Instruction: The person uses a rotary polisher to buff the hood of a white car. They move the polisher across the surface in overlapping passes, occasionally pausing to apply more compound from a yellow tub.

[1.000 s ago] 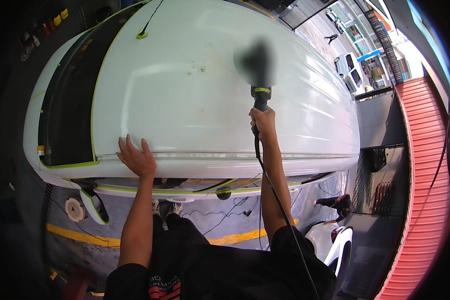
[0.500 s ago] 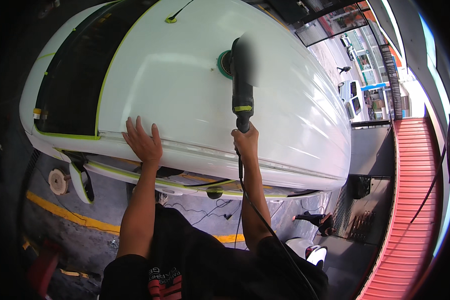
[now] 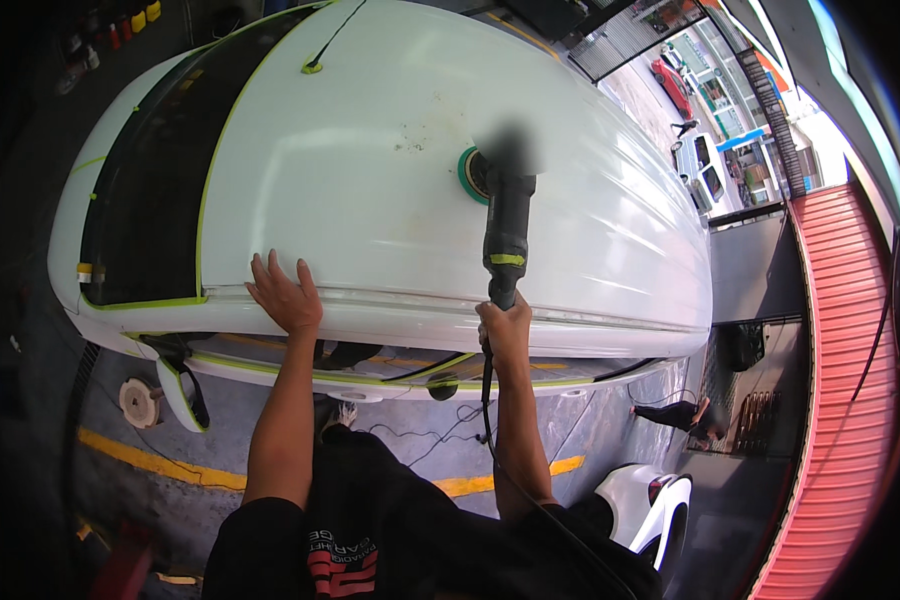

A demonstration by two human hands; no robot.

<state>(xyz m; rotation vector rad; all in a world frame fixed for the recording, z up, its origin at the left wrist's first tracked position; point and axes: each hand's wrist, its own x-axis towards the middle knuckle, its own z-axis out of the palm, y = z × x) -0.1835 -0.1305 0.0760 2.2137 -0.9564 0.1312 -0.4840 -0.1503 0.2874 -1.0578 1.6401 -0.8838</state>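
My right hand (image 3: 506, 328) grips the rear handle of a black corded polisher (image 3: 508, 230) banded with yellow-green tape. The polisher's green pad (image 3: 470, 174) stands tilted on edge at the surface of a white car roof (image 3: 370, 200); whether it touches cannot be told. Part of the polisher's head is blurred. Brown specks (image 3: 410, 140) show on the roof to the left of the pad. My left hand (image 3: 286, 292) lies with fingers spread on the near edge of the roof, close to the taped corner of the dark windshield (image 3: 160, 190).
A taped antenna (image 3: 312, 68) rises from the roof. Below the near side are the wing mirror (image 3: 182, 395), a round pale stool (image 3: 139, 403) and loose cables (image 3: 440, 435) on the floor. Another person (image 3: 682, 415) is at the right, near a white vehicle (image 3: 645, 510).
The polisher has moved right and nearer to me across the roof, uncovering brown specks. My left hand stays on the roof edge. The view has shifted slightly.
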